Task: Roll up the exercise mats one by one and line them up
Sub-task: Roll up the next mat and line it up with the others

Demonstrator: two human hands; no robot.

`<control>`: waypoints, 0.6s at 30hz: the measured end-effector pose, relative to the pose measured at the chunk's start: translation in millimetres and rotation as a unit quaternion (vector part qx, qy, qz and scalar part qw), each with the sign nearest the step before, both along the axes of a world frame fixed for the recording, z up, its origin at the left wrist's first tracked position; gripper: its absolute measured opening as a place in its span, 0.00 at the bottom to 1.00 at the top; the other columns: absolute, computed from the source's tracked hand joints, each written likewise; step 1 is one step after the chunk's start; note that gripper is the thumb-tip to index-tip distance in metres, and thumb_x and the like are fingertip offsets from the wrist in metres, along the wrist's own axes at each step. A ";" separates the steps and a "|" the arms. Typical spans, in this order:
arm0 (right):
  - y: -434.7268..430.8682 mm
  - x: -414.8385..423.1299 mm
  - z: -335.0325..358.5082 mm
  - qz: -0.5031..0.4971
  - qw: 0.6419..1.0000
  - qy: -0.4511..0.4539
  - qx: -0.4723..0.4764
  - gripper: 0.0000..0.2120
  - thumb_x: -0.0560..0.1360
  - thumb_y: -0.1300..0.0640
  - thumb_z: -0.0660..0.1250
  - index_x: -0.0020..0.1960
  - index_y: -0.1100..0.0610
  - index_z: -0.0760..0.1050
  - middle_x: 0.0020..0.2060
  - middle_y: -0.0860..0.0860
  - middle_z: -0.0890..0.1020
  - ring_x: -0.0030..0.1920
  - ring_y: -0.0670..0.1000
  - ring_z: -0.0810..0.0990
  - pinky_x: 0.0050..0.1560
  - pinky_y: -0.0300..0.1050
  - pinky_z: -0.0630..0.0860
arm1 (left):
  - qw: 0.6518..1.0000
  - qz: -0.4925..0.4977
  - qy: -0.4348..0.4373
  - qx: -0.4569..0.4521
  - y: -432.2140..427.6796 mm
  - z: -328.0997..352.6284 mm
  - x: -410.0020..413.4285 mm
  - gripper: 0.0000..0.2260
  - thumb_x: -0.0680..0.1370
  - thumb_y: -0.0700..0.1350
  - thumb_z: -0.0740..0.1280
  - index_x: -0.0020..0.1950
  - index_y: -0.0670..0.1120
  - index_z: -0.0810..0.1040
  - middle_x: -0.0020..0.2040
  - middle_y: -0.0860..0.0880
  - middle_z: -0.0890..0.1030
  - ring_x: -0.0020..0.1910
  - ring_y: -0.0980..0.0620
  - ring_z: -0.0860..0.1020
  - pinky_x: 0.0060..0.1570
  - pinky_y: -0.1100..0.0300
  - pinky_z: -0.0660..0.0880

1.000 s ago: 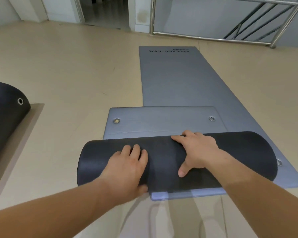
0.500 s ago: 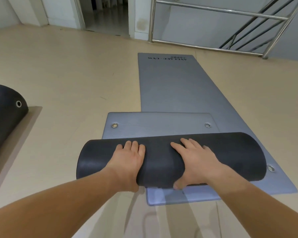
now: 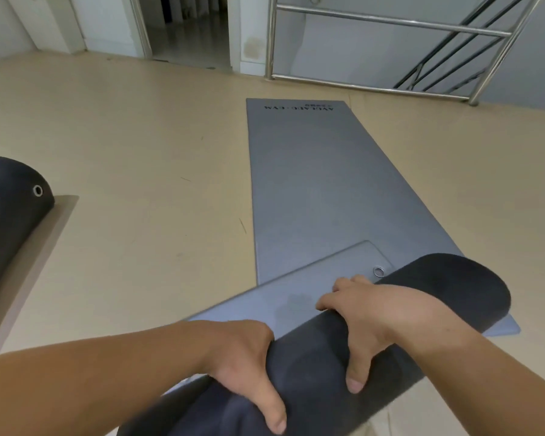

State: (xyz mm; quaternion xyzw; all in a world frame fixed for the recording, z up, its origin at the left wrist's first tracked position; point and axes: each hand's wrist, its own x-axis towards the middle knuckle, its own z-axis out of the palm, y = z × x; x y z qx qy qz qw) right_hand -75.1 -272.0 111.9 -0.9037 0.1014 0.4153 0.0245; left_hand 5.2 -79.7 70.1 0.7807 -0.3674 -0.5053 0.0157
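The part-rolled mat [image 3: 447,287] lies skewed at five o'clock, across a flat mat [image 3: 312,184] stretching toward twelve. It is clasped by the left hand [image 3: 243,363] and right hand [image 3: 378,316], fingers curled over, thumbs spread nearside. The roll is best squared, then the loose flap [image 3: 296,297] wound in evenly.

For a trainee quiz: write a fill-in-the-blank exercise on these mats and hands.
The left hand and right hand hold the dark rolled foam mat, which lies across a long flat mat coloured ____.
A second dark rolled mat lies on the beige floor at the view's ____ edge.
A small metal eyelet shows just beyond the ____ hand.
Missing: grey, left, right.
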 end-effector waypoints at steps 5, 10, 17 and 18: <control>20.9 -23.2 -19.7 0.023 0.991 -0.117 -0.057 0.52 0.60 0.30 0.80 0.77 0.42 0.61 0.66 0.48 0.67 0.69 0.55 0.66 0.67 0.58 0.70 | 0.997 0.045 0.060 -0.003 10.4 -23.9 34.2 0.32 0.61 0.62 0.84 0.62 0.56 0.81 0.57 0.59 0.84 0.57 0.56 0.83 0.61 0.58 0.80; 27.2 -5.0 -34.1 -0.003 0.972 -0.228 -0.053 0.37 0.71 0.29 0.71 0.75 0.42 0.68 0.65 0.47 0.70 0.69 0.53 0.67 0.64 0.53 0.70 | 0.994 0.053 -0.099 -0.013 27.9 -27.4 76.7 0.49 0.63 0.73 0.78 0.78 0.53 0.69 0.72 0.53 0.76 0.67 0.49 0.77 0.69 0.50 0.75; 27.7 57.3 -59.8 -0.080 0.958 -0.264 -0.074 0.29 0.72 0.27 0.67 0.67 0.42 0.78 0.59 0.51 0.72 0.64 0.55 0.70 0.60 0.54 0.69 | 0.970 -0.050 -0.237 -0.021 32.3 -6.7 35.8 0.35 0.66 0.75 0.71 0.63 0.53 0.75 0.54 0.53 0.80 0.52 0.50 0.79 0.54 0.50 0.81; 28.4 63.8 -65.1 -0.086 0.954 -0.275 -0.082 0.29 0.74 0.26 0.65 0.66 0.43 0.79 0.58 0.51 0.74 0.63 0.55 0.72 0.59 0.54 0.70 | 0.970 -0.062 -0.233 0.003 34.9 -11.4 29.8 0.43 0.64 0.76 0.72 0.69 0.51 0.71 0.58 0.52 0.78 0.55 0.49 0.79 0.57 0.50 0.80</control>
